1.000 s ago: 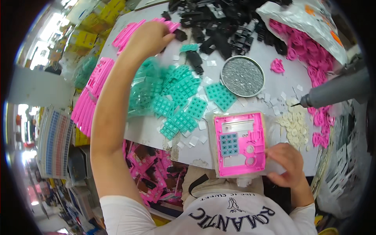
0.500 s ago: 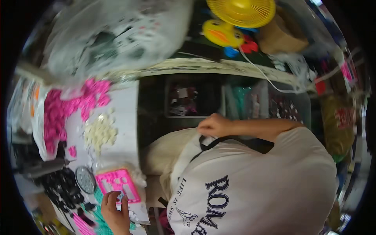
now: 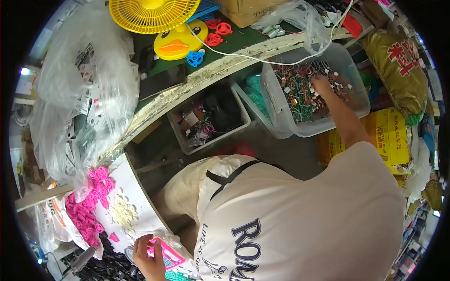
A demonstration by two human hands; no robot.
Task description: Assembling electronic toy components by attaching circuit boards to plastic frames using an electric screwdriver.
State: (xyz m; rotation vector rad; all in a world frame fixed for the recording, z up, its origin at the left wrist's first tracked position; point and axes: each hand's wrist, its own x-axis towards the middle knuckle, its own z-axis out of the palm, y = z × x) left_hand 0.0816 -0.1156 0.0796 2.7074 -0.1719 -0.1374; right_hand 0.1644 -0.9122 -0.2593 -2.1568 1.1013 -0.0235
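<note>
1. Far right, under the worn white bench edge (image 3: 206, 77), the right hand (image 3: 322, 86) is sunk among small green circuit boards (image 3: 300, 96) in a clear plastic bin (image 3: 344, 110); its fingers are buried in the parts, so I cannot tell how far they are closed or whether they grip a board.
2. Near left, the left hand (image 3: 147, 257) curls over the edge of a pink plastic panel (image 3: 164, 255) lying on the white sheet (image 3: 136, 187), thumb and fingers closed on its rim.
3. Compared with half a second ago, the right arm has stretched from close to the chest out into the bin, and the view has turned so the bin and the yellow fan (image 3: 152, 11) now sit far and central. The left hand has kept its hold on the panel.
4. A second ago the view faced the table squarely, with the left hand reaching far over teal pieces and the right hand at the panel.
5. A heap of pink ring pieces (image 3: 89, 206) and a patch of cream pieces (image 3: 123, 210) lie just left of the panel, well apart from the right hand.
6. A second clear bin (image 3: 211, 119) of dark parts stands touching the first on its left. Bare grey floor (image 3: 286, 152) lies between the bins and the person's white shirt (image 3: 304, 220), and yellow cartons (image 3: 389, 136) close in on the right.
</note>
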